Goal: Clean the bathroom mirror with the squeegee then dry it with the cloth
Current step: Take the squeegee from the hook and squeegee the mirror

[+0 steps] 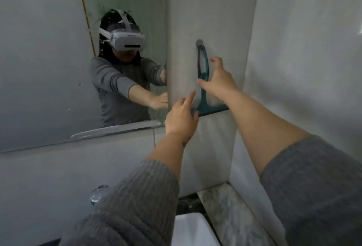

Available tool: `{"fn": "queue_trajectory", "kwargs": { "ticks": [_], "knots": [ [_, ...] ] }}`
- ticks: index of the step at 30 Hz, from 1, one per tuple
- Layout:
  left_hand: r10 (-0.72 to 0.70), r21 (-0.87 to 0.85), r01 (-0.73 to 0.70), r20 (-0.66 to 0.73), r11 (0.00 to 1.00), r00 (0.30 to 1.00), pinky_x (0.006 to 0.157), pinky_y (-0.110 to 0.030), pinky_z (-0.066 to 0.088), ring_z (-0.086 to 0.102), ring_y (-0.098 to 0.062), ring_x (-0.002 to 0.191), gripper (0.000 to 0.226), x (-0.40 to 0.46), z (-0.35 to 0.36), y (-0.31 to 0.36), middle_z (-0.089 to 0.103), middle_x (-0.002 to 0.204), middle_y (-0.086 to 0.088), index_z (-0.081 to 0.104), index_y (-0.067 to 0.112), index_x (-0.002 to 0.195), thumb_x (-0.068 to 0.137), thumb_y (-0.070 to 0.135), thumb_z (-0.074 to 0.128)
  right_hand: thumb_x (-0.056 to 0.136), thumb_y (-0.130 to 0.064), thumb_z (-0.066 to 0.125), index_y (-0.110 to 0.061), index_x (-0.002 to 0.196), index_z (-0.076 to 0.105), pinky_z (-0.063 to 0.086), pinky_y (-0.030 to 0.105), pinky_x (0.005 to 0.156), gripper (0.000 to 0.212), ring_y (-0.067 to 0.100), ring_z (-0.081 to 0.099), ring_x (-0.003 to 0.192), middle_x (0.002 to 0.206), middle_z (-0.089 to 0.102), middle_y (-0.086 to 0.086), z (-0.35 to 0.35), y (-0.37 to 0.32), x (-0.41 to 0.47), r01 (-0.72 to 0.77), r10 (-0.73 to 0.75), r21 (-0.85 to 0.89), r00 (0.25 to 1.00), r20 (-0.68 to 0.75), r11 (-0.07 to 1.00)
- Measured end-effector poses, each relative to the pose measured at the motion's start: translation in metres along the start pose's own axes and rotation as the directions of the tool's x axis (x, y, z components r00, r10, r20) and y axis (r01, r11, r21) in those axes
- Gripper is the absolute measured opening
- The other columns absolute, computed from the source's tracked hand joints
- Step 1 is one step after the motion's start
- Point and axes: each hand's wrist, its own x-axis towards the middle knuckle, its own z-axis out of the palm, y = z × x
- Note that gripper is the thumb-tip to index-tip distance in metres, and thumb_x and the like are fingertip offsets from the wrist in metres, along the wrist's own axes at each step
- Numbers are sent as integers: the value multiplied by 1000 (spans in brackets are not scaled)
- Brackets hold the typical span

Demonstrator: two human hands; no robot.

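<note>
A teal squeegee hangs by its looped handle from a round grey hook on the tiled wall, blade at the bottom. My right hand is around the lower handle with thumb and fingers spread, touching it but not clearly closed. My left hand reaches up to the left end of the blade, index finger pointing up, fingers apart. The mirror fills the left side and carries white specks near the top. No cloth is in view.
The mirror reflects a person in a grey sweater wearing a headset. A chrome tap sits at the lower left. A white basin edge and a marble ledge lie below. A tiled corner wall closes in the right.
</note>
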Motion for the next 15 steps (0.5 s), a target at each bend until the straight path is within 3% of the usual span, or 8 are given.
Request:
{"fn": "queue_trajectory", "kwargs": {
  "ticks": [6,10,12,15],
  "knots": [
    [26,190,-25,-3,981,1000,88,-39,43,56,-27,106,65,0,25,-3,60,122,-6,18,30,150,94,28,50,87,-13,65,-31,145,23,51,32,79,73,31,62,98,119,60,15,20,4,9,67,-46,168,991,-125,984],
    [14,201,-5,-42,980,999,93,-37,35,54,-26,110,57,-3,28,5,59,122,-3,25,32,149,96,31,47,86,-11,66,-32,140,31,53,32,72,68,27,63,86,111,62,12,15,4,10,77,-47,186,986,-161,980],
    [22,172,-3,-109,985,994,95,-36,32,54,-23,109,52,-6,28,11,61,119,-1,33,32,146,96,37,47,83,-11,67,-33,136,35,56,37,69,66,27,63,81,100,61,9,5,-2,7,71,-40,182,985,-168,981],
    [83,185,-26,-311,982,947,89,-35,32,58,-21,93,47,-7,26,22,66,99,1,53,30,133,90,47,53,82,-9,67,-34,133,35,61,46,63,66,26,64,82,101,58,6,-15,-14,2,14,26,256,988,-152,967]
  ]
}}
